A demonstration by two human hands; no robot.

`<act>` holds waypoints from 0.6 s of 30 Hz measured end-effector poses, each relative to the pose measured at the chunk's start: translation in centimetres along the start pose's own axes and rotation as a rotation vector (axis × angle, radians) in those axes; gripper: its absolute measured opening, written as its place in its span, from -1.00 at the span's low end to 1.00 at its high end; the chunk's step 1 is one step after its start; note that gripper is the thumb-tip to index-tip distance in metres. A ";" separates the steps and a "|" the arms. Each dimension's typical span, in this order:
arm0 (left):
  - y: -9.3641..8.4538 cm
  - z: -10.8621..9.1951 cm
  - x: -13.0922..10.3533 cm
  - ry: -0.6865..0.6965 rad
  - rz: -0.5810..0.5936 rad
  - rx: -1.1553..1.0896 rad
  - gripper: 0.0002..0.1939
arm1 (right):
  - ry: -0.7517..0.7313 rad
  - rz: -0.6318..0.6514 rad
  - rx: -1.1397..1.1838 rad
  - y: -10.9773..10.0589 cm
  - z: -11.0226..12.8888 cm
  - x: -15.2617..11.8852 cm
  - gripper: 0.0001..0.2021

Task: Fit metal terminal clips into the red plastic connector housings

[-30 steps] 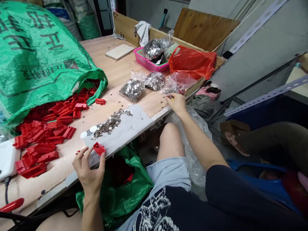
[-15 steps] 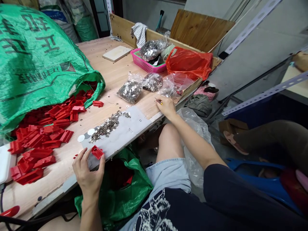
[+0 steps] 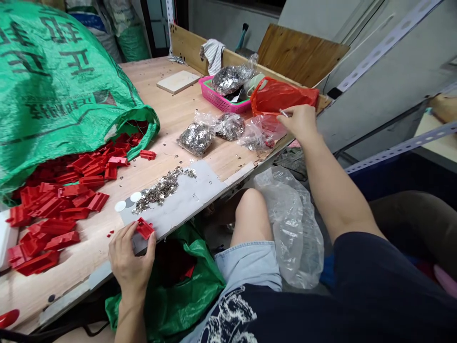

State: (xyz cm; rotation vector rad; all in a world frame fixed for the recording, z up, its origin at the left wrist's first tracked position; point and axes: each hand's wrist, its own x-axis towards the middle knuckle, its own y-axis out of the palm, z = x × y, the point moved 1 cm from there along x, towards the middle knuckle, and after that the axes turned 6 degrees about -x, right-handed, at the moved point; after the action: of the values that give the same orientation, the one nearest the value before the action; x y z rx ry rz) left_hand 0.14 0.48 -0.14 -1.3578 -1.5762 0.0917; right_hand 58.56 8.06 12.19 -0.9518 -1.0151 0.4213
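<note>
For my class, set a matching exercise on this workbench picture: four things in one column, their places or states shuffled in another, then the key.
1. Left hand
2. Loose metal pieces
3. Striped cloth
4. Pink basket

A. Draped over the wooden back board
B. Right beside the red plastic bag
C. Gripping a red part
D. Heaped at least partly on the grey sheet

Pairs: 1-C, 2-D, 3-A, 4-B

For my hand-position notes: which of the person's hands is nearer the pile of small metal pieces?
Left. The left hand, holding a red plastic part, is just short of the metal pile; the right hand is farther off, by the red bag.
</note>
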 end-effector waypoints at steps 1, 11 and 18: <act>0.0 0.0 0.0 0.003 0.003 0.000 -0.42 | 0.003 0.036 -0.008 0.2 0.0 -0.1 -0.75; -0.3 -1.1 -0.3 -0.020 0.018 0.011 -0.51 | -0.065 0.158 -0.007 -1.5 4.2 -4.1 -0.82; -0.2 -1.5 -0.7 -0.087 0.009 0.031 -0.55 | -0.507 0.531 0.414 1.3 17.1 -14.2 -0.78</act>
State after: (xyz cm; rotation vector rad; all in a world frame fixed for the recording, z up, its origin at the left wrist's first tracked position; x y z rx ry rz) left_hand 0.94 -0.92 0.30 -1.3525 -1.6338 0.1825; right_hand 36.97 6.96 6.88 -0.7376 -1.0561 1.3154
